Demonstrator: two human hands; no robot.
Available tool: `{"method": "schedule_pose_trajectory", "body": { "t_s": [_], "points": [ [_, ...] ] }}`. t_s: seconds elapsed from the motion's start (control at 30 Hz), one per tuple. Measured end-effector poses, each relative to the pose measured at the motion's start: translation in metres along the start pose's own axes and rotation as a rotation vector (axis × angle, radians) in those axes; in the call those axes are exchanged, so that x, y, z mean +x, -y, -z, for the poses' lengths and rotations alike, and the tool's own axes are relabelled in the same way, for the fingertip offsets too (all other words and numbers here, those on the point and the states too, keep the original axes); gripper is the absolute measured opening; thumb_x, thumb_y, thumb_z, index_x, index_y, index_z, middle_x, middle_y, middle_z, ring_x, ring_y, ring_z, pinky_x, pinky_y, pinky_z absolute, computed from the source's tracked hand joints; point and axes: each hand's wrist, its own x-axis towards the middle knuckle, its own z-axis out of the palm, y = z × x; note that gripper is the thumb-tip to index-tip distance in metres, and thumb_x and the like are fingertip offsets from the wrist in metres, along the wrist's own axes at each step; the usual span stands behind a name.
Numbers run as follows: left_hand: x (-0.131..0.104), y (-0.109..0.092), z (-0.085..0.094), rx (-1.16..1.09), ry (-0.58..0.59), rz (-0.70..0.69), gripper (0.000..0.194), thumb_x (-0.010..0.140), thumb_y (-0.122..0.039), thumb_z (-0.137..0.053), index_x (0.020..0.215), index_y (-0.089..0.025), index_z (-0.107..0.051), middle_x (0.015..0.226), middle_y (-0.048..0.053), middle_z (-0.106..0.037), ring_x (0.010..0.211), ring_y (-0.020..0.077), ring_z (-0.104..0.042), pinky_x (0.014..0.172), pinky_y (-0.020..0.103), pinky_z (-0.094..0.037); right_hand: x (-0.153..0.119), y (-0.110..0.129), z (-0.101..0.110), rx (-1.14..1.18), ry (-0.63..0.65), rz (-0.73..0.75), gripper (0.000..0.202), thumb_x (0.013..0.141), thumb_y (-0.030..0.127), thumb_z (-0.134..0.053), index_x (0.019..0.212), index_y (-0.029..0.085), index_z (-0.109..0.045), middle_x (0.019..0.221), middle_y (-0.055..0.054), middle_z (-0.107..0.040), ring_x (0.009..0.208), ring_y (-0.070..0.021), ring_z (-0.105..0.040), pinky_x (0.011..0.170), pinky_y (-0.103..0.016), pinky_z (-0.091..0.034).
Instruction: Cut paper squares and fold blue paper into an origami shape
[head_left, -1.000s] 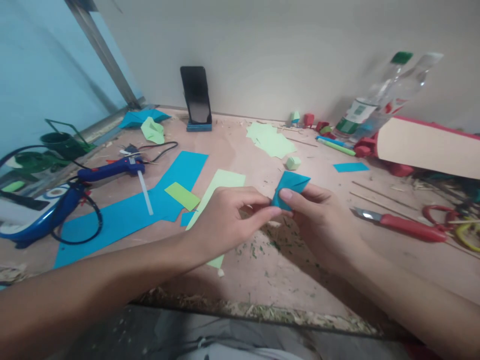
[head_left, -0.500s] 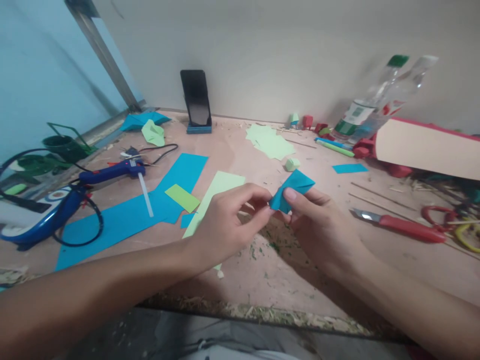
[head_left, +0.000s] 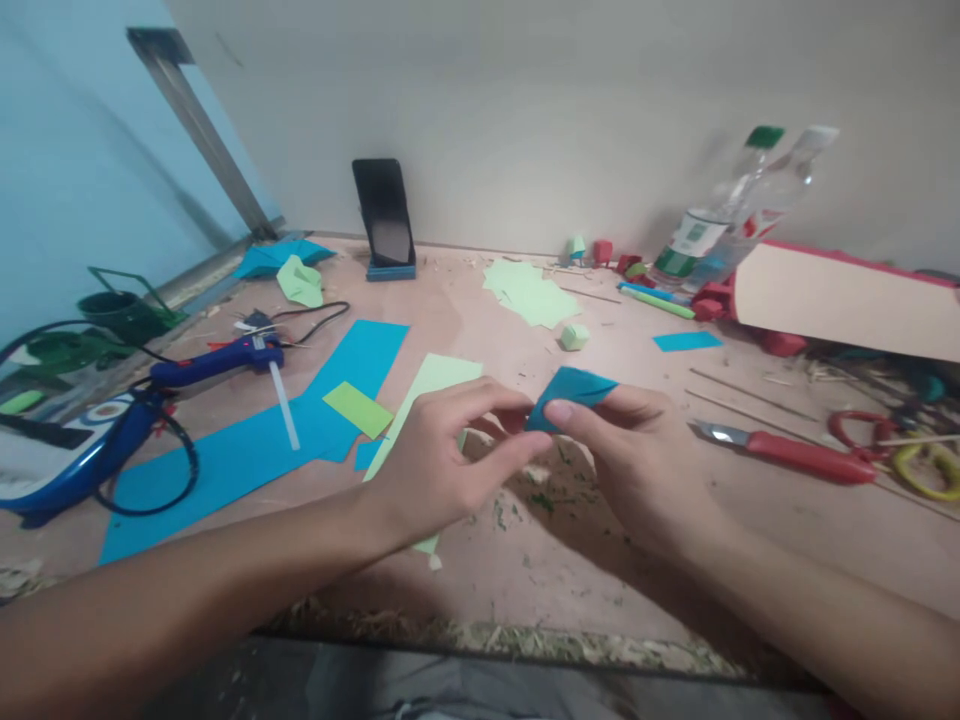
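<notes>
A small folded piece of blue paper (head_left: pixel 574 388) is held above the table in front of me. My right hand (head_left: pixel 637 440) grips it, the thumb pressed on its near face and the fingers behind. At its left corner, my left hand (head_left: pixel 457 450) has thumb and index finger curved round the paper's edge; the exact contact is partly hidden. Under and beside my left hand lies a pale green paper strip (head_left: pixel 442 372). Further left is a large blue paper sheet (head_left: pixel 225 465) with a lime green rectangle (head_left: pixel 358 410) on it.
A blue glue gun (head_left: pixel 217 362) with its glue stick lies at left. A phone (head_left: pixel 382 215) stands at the back. To the right are a red utility knife (head_left: pixel 810 457), thin sticks, scissors (head_left: pixel 926 465) and plastic bottles (head_left: pixel 694 240). Pale green scraps (head_left: pixel 529 292) lie behind my hands.
The blue paper has tilted and dropped slightly in my right hand. My left thumb has moved a little apart from the index finger. The whole view has shifted slightly.
</notes>
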Motion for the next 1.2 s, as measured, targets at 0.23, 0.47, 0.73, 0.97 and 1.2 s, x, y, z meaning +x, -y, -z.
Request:
{"method": "schedule_pose_trajectory", "body": {
  "t_s": [0.23,0.47,0.73,0.97,1.2],
  "points": [
    [0.0,0.008,0.002,0.155,-0.044,-0.259,0.009,0.094,-0.009,-0.072,0.1,-0.011,-0.079,0.09,0.006,-0.08,0.08,0.0109,-0.073,0.076,0.018,-0.055,-0.001,0.012,0.001,-0.238,0.068,0.337,0.018,0.085,0.009,-0.079,0.081,0.025,-0.084,0.082,0.001,-0.076,0.078,-0.0128,-0.068,0.074,-0.024,-0.054],
    [0.0,0.01,0.004,0.168,-0.035,-0.372,0.01,0.094,-0.009,-0.072,0.102,-0.009,-0.079,0.089,0.008,-0.08,0.078,0.0115,-0.074,0.074,0.016,-0.055,-0.001,0.013,0.003,-0.296,0.111,0.476,0.018,0.089,0.007,-0.075,0.085,0.023,-0.083,0.083,-0.002,-0.074,0.076,-0.0143,-0.068,0.069,-0.027,-0.054],
    [0.001,0.008,0.001,0.131,0.007,-0.289,0.008,0.092,-0.004,-0.072,0.09,-0.009,-0.077,0.079,0.004,-0.077,0.068,0.0092,-0.069,0.066,0.015,-0.052,-0.002,0.012,0.002,-0.311,0.112,0.41,0.017,0.089,0.008,-0.076,0.083,0.022,-0.081,0.084,-0.001,-0.074,0.077,-0.0138,-0.067,0.071,-0.027,-0.053],
    [0.0,0.005,0.0,0.092,0.018,-0.24,0.007,0.091,-0.006,-0.075,0.089,-0.011,-0.079,0.077,0.002,-0.076,0.066,0.0083,-0.067,0.066,0.015,-0.051,-0.002,0.017,0.002,-0.317,0.108,0.396,0.015,0.089,0.009,-0.076,0.082,0.022,-0.081,0.083,-0.001,-0.074,0.077,-0.0138,-0.067,0.071,-0.027,-0.054],
    [0.003,0.007,0.0,0.032,0.046,-0.148,0.01,0.092,-0.008,-0.073,0.087,-0.013,-0.079,0.079,0.002,-0.078,0.067,0.0109,-0.069,0.064,0.018,-0.052,-0.001,0.016,0.001,-0.334,0.109,0.393,0.017,0.088,0.009,-0.075,0.08,0.022,-0.08,0.081,0.0,-0.074,0.075,-0.0132,-0.067,0.071,-0.027,-0.054]
  ]
}}
